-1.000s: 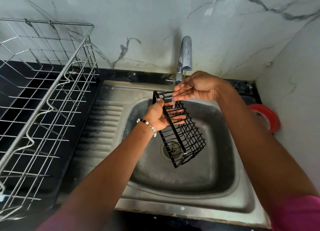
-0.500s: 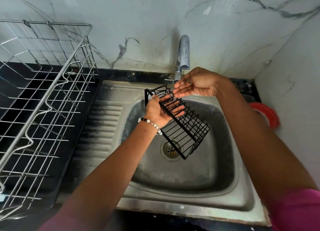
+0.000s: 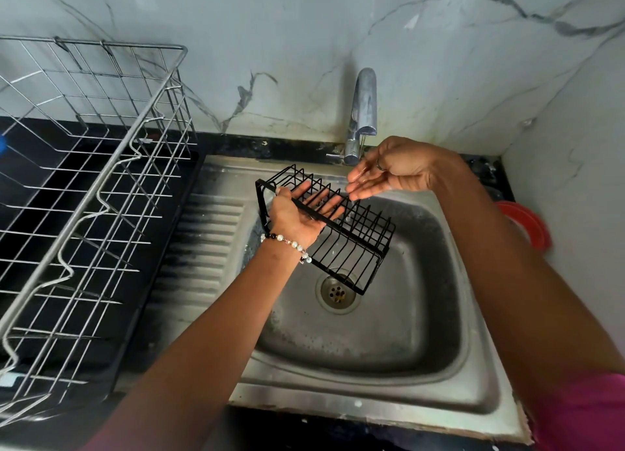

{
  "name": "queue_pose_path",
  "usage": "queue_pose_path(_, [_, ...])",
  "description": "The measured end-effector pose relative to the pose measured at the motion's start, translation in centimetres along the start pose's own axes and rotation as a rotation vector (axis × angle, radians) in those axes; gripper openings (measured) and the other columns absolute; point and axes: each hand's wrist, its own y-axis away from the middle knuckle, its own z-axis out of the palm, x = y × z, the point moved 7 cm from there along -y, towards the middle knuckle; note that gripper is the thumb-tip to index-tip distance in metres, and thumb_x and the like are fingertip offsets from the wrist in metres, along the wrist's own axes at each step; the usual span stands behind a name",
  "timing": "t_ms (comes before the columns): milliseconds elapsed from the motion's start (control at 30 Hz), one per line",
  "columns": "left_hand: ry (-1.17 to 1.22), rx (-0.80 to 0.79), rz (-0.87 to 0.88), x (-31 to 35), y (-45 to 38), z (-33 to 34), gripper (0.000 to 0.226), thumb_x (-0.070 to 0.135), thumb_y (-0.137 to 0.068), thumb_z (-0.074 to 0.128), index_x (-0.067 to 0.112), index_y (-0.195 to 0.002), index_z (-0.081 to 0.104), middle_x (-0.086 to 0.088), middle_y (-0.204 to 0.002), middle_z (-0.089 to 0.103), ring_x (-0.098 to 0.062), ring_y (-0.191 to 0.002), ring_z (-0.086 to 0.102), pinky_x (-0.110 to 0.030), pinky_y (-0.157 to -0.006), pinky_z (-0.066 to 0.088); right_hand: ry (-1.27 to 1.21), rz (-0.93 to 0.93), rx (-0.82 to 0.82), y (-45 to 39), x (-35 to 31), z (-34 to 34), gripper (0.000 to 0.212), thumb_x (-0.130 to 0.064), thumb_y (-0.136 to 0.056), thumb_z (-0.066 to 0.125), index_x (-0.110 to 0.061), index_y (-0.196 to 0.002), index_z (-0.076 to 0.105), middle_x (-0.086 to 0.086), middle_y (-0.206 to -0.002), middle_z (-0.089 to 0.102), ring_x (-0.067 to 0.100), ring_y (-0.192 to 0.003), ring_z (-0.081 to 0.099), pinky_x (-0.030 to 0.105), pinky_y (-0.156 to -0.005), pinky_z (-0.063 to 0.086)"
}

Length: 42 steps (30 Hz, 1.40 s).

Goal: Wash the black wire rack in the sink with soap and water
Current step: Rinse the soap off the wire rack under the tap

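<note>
Item: black wire rack [image 3: 341,237], small open basket of thin coated rods, held in the air over the sink [image 3: 399,345], tilted with its far end lowest, above the drain [image 3: 337,291]

Grip: left hand [image 3: 297,213] carries it alone, fingers laid flat inside against the wires, thumb over the top rail at the near end. Right hand [image 3: 389,171] is open, palm up, empty, cupped under the tap [image 3: 363,112] just beside the rack's upper edge; whether it touches the rack cannot be told

Handling (judged): light and stiff; wet coated wire likely slippery, more so once soaped. Best taken by the thicker rim rail or an end frame, not single thin rods, which may bend. Gaps can snag fingers

Surroundings: steel dish drainer [image 3: 91,193] on the dark counter, left, well apart; ribbed draining board [image 3: 203,247] between it and the basin; red round object [image 3: 524,224] at far right, partly hidden by the forearm; marble wall behind

Obstructions: tap spout close above the rack's raised end; no soap is visible
</note>
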Motion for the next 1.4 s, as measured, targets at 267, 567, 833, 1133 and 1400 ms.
queue_pose_path(267, [0.04,0.033,0.031,0.6,0.4,0.0,0.052,0.046,-0.103,0.026,0.008,-0.112,0.06,-0.026,-0.122,0.058,-0.046,-0.108,0.06,-0.061,-0.097,0.045,-0.027,0.026,0.003,0.4,0.2,-0.1,0.03,0.016,-0.092,0.034,0.016,-0.107,0.06,0.034,-0.103,0.064,0.042,-0.1,0.066,0.045,-0.085,0.055])
queue_pose_path(567, [0.067,0.029,0.031,0.8,0.8,0.4,0.052,0.046,-0.102,0.027,0.009,-0.115,0.06,-0.025,-0.118,0.059,-0.045,-0.107,0.061,-0.061,-0.097,0.045,-0.265,-0.052,0.048,0.3,-0.9,0.5,0.028,0.016,-0.093,0.034,0.016,-0.105,0.058,0.033,-0.102,0.065,0.04,-0.098,0.067,0.037,-0.075,0.06])
queue_pose_path(833, [0.072,0.024,0.025,0.9,1.0,0.5,0.052,0.047,-0.103,0.026,0.009,-0.114,0.06,-0.025,-0.118,0.06,-0.044,-0.103,0.062,-0.06,-0.094,0.047,-0.145,-0.025,-0.003,1.0,-0.9,0.6,0.032,0.019,-0.091,0.031,0.016,-0.107,0.058,0.033,-0.1,0.066,0.042,-0.099,0.066,0.036,-0.075,0.06])
queue_pose_path(1133, [0.012,0.07,0.007,0.6,1.6,-1.3,0.059,0.053,-0.101,0.022,0.015,-0.105,0.066,-0.019,-0.103,0.072,-0.024,-0.056,0.065,-0.045,-0.076,0.057,0.12,-0.015,0.246,-0.3,2.7,-2.4,0.017,0.004,-0.092,0.05,0.002,-0.102,0.064,0.025,-0.109,0.065,0.035,-0.102,0.065,0.041,-0.087,0.055])
queue_pose_path(1400, [-0.129,0.055,0.006,1.3,1.8,-3.9,0.06,0.047,-0.103,0.019,0.02,-0.083,0.069,-0.009,-0.077,0.075,-0.011,-0.027,0.028,-0.018,-0.045,0.028,-0.04,0.23,0.072,-1.7,12.4,1.6,0.076,-0.067,-0.063,0.073,-0.019,-0.12,0.057,0.009,-0.111,0.057,0.025,-0.103,0.055,0.047,-0.083,0.047])
